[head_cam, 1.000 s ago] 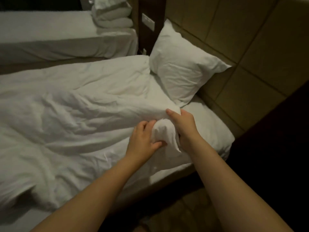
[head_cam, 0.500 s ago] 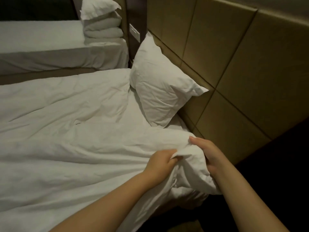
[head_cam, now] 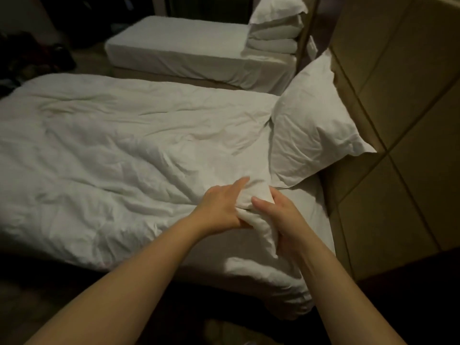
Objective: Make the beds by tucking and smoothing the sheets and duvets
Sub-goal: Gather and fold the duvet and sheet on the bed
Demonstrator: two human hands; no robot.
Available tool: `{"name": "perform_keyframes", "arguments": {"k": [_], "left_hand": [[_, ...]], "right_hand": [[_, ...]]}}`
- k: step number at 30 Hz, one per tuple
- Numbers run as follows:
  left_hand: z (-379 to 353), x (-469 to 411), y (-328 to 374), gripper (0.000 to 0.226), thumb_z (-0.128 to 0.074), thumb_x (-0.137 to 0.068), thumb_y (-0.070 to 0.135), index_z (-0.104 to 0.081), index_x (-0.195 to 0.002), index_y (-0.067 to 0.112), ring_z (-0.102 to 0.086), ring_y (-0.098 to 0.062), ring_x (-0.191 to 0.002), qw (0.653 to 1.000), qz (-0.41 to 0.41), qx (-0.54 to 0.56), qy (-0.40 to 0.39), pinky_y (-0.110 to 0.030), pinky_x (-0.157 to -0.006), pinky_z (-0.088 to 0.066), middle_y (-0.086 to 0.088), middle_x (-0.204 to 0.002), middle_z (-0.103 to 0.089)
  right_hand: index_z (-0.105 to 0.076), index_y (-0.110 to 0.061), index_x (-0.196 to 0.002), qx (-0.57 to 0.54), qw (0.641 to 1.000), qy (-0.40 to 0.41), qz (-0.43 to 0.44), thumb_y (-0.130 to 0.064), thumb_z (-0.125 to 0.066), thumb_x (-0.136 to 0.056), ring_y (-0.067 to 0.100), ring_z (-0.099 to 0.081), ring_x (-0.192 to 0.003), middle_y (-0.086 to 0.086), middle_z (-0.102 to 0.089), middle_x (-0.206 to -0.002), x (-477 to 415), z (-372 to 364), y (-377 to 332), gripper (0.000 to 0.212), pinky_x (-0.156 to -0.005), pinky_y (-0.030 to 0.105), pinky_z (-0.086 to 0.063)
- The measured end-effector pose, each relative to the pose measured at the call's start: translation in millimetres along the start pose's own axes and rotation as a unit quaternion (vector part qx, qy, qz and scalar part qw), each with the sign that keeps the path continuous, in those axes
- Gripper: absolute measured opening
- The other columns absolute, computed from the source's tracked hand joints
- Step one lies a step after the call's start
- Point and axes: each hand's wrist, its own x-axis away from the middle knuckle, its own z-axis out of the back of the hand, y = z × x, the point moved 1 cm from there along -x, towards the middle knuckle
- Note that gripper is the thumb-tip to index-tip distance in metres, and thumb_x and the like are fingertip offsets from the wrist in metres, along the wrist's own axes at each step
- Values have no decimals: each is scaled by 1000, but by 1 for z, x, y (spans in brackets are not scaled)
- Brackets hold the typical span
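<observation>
At the upper left of the frame, dark clutter (head_cam: 32, 61) is seen on the floor, too dim to be made out. Across the left and centre, there it is: the white duvet (head_cam: 112, 158) is spread over the near bed, creased and rumpled, its lower edge draped over the mattress side. Above it, at top centre, a second bed (head_cam: 179, 48) is covered only by a sheet, with a stack of pillows (head_cam: 276, 28) piled at its head end.

Now to the lower centre. The left hand (head_cam: 220, 210) is set on the duvet's near head-end corner, with the forefinger stretched along the top and the bunched fabric clasped between thumb and fingers. Just to its right, the right hand (head_cam: 283, 217) is wrapped round the same bunch, thumb laid on top, fingers curled behind. The corner is gathered into a thick wad between the two hands, its tip hung down over the fitted sheet (head_cam: 316, 205).

Right of centre, a pillow (head_cam: 313, 128) is propped tilted against the padded headboard (head_cam: 398, 108), which fills the right side of the frame. The pillow's lower edge is rested on the sheet, just beside the gripped corner.
</observation>
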Motion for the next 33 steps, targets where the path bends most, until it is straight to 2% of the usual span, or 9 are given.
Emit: {"name": "perform_keyframes", "arguments": {"k": [4, 6, 10, 14, 17, 22, 27, 30, 33], "left_hand": [[8, 21, 3, 42, -50, -93, 40, -49, -129, 18, -54, -29, -115, 997, 81, 5, -1, -32, -93, -41, -8, -127, -59], [15, 40, -3, 35, -55, -92, 32, -55, -122, 15, -55, -30, -113, 995, 76, 60, 2, -31, -90, -41, -11, -121, -61], [30, 85, -19, 29, -62, -89, 26, -62, -115, 12, -57, -20, -103, 984, 72, 163, -20, -22, -82, -39, -7, -115, -64], [49, 121, -42, 48, -69, -84, 31, -54, -128, 19, -49, -8, -107, 973, 95, 209, 18, -18, -87, -35, 5, -121, -55], [58, 140, -61, 60, -73, -72, 36, -47, -125, 20, -47, -8, -106, 973, 102, 205, 21, -20, -84, -38, 12, -115, -49], [58, 163, -83, 48, -69, -73, 41, -40, -110, 33, -53, -11, -91, 966, 92, 237, 52, -20, -68, -40, 14, -98, -52], [56, 170, -89, 88, -39, -65, 81, -28, -140, 35, -38, -8, -123, 972, 62, 217, 66, -27, -98, -33, 7, -138, -39], [50, 168, -96, 107, -14, -59, 91, -16, -148, 31, -22, -23, -139, 959, 164, 207, 100, -40, -112, -22, -4, -154, -22], [45, 169, -101, 98, -31, -70, 85, -2, -149, 35, -17, -29, -142, 903, 259, 334, 71, -48, -111, -21, -3, -157, -8]], "right_hand": [[-64, -19, -109, 89, 985, -33, 143, -21, -75, -80, 19, -64, -101, 0, -68, -104, 7, 11, -4, 31, -82, 31, -53], [-49, -29, -121, 228, 948, 9, 220, -35, -85, -66, 8, -52, -112, -12, -55, -121, 0, 5, -11, 66, -92, 22, -42], [-14, -36, -149, 363, 895, -185, 180, -55, -87, -46, 2, -31, -131, -13, -33, -144, -15, -28, -24, 127, -108, 21, -25], [-56, -29, -114, 286, 915, -258, 119, -19, -81, -74, -5, -56, -98, -19, -59, -106, -15, -81, -20, 48, -88, 14, -40], [-60, -23, -99, 222, 946, -211, 109, -15, -74, -80, -2, -58, -86, -13, -62, -92, -7, -109, -9, 25, -79, 14, -45], [-59, -13, -110, 240, 957, -137, 90, -25, -61, -92, 10, -56, -90, -4, -60, -95, 5, -132, -5, 22, -80, 20, -40], [-59, -8, -109, 107, 985, -113, 71, -12, -63, -90, -3, -57, -76, -2, -61, -94, 10, -134, -10, 20, -61, 4, -45], [-61, -16, -99, 78, 982, -94, 141, -6, -69, -84, -8, -62, -72, -9, -64, -91, 19, -138, -10, 20, -64, 5, -46], [-63, -13, -89, 133, 956, -68, 251, -1, -75, -77, 1, -60, -75, 0, -66, -82, 30, -141, -10, 21, -70, 19, -50]]}}
